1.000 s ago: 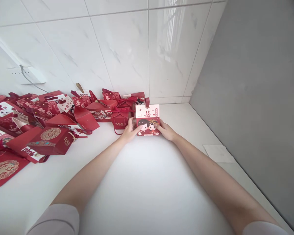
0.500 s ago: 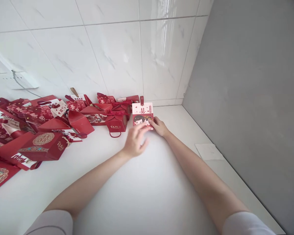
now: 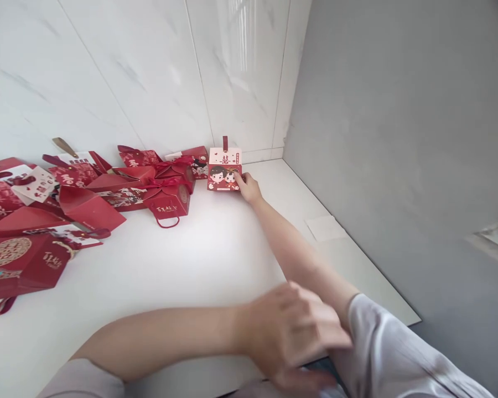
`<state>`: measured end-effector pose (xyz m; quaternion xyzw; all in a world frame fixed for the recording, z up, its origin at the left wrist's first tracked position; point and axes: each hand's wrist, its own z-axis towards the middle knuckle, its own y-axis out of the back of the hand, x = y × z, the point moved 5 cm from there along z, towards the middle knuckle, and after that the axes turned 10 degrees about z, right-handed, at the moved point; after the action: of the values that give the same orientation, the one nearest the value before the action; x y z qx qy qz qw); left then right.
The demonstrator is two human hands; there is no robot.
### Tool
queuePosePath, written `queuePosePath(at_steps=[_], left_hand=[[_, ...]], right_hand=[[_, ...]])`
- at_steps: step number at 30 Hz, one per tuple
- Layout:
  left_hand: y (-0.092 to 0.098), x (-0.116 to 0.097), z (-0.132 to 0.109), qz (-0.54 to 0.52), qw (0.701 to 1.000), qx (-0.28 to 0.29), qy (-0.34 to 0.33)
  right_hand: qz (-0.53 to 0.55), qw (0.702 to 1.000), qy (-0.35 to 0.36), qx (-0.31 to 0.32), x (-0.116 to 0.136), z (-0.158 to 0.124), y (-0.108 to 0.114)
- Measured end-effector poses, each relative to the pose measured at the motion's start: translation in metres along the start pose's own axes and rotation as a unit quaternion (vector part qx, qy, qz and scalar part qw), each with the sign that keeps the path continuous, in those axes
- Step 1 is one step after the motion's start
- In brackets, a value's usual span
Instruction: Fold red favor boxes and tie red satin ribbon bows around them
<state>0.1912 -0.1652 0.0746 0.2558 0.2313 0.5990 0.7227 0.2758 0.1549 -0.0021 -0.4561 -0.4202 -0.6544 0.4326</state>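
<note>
A small red and pink gift box [image 3: 224, 170] with two cartoon figures on its front stands upright on the white table [image 3: 191, 260], near the back corner. My right hand [image 3: 248, 187] rests against the box's right side, fingers curled on its edge. My left hand [image 3: 292, 330] is drawn back to the table's near edge, close to my right sleeve; it is blurred and its fingers curl downward, with nothing visible in them.
A heap of red gift boxes and bags [image 3: 87, 193] with ribbons covers the left of the table against the tiled wall. A grey panel [image 3: 398, 138] closes the right side. A white sheet [image 3: 326, 228] lies flat beside the panel.
My left hand has let go of the cartoon box and pulled back to the table's near edge. The view has swung right. My right hand stays on the box.
</note>
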Motion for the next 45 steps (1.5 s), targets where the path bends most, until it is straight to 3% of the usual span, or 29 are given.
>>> queuePosePath(at_steps=[3,5,9,14,16,19,21,24,27,32,35,38,41,43,45], left_hand=[[-0.015,-0.044,-0.016,-0.007,0.978,-0.052,-0.204],[-0.020,-0.052,-0.021,0.010,0.967,-0.074,-0.242],[-0.007,-0.023,-0.010,0.108,0.981,-0.078,-0.138],[0.014,0.050,-0.010,0.200,0.977,0.063,-0.027],[0.020,0.079,-0.012,0.212,0.970,0.092,0.072],[0.019,0.089,-0.006,0.192,0.962,0.109,0.159],[0.013,0.066,0.007,0.166,0.975,0.096,0.109],[0.000,0.017,0.024,0.134,0.986,0.101,-0.028],[-0.003,-0.002,0.026,0.127,0.987,0.069,-0.066],[0.001,0.015,0.011,0.205,0.975,-0.048,-0.069],[0.002,0.020,0.003,0.246,0.964,-0.082,-0.062],[0.002,0.016,0.004,0.255,0.962,-0.072,-0.073],[-0.001,0.020,0.006,0.236,0.963,-0.004,-0.127],[-0.001,0.039,0.002,0.220,0.968,0.042,-0.117],[0.004,0.065,-0.005,0.190,0.977,0.054,-0.082]], right_hand=[[0.007,1.000,0.003,-0.001,-0.001,0.000,0.002],[0.009,1.000,0.003,-0.002,0.000,-0.001,0.004],[0.009,1.000,0.003,-0.001,0.001,-0.003,0.006],[0.008,1.000,0.007,0.000,0.002,-0.005,0.006],[0.005,1.000,0.013,-0.002,0.002,-0.005,0.006],[0.005,1.000,0.016,-0.005,0.001,-0.003,0.005],[0.004,1.000,0.012,-0.004,0.000,-0.001,0.004],[0.002,1.000,0.009,-0.003,-0.001,-0.001,0.003],[-0.002,1.000,0.008,-0.003,0.000,-0.003,0.003],[-0.003,1.000,0.005,-0.007,0.001,-0.007,0.003],[-0.003,1.000,0.005,-0.009,0.001,-0.008,0.003],[-0.004,1.000,0.006,-0.010,0.001,-0.007,0.003],[-0.009,1.000,0.009,-0.011,0.001,-0.007,0.003],[-0.011,1.000,0.011,-0.010,0.002,-0.008,0.003],[-0.013,1.000,0.014,-0.007,0.003,-0.008,0.004]])
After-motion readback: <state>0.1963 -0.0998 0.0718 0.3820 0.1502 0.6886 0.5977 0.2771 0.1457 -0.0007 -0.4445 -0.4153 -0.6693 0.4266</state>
